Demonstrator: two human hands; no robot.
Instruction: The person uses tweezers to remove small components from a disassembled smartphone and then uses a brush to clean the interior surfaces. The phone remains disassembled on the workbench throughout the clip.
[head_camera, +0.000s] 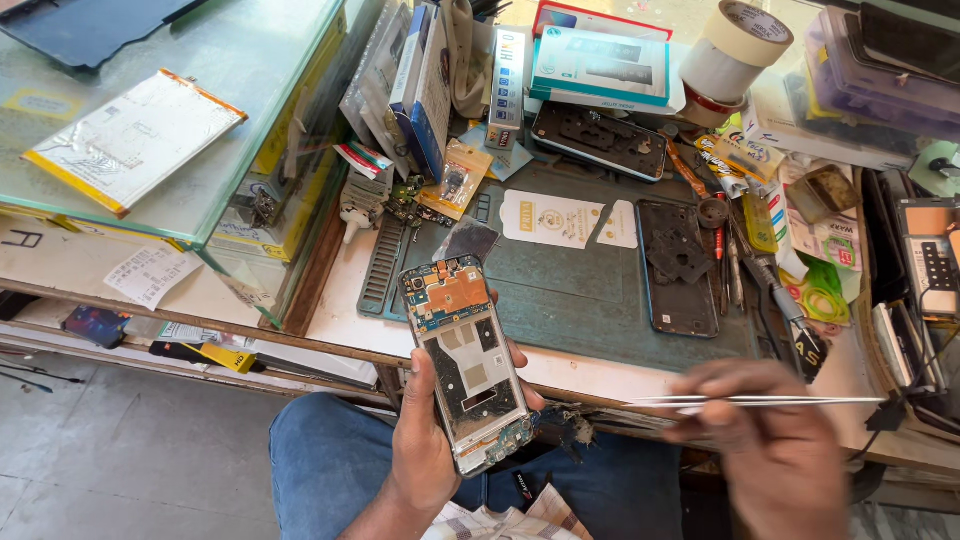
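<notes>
My left hand (425, 440) is closed around the opened phone (465, 365), back cover off and circuit board showing, held above my lap just before the edge of the surface (340, 320). I'd keep that grip square and steady. Further right, my right hand (775, 450), blurred, pinches slim metal tweezers (750, 401) pointing toward the phone. I judge the tips should approach slowly and level. Beyond lies a grey work mat (560, 290).

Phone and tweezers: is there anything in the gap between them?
Nothing visible. The left hand holds the opened phone; the right hand holds the tweezers, tips pointing toward the phone. Only open air and the bench edge behind lie between.
</notes>
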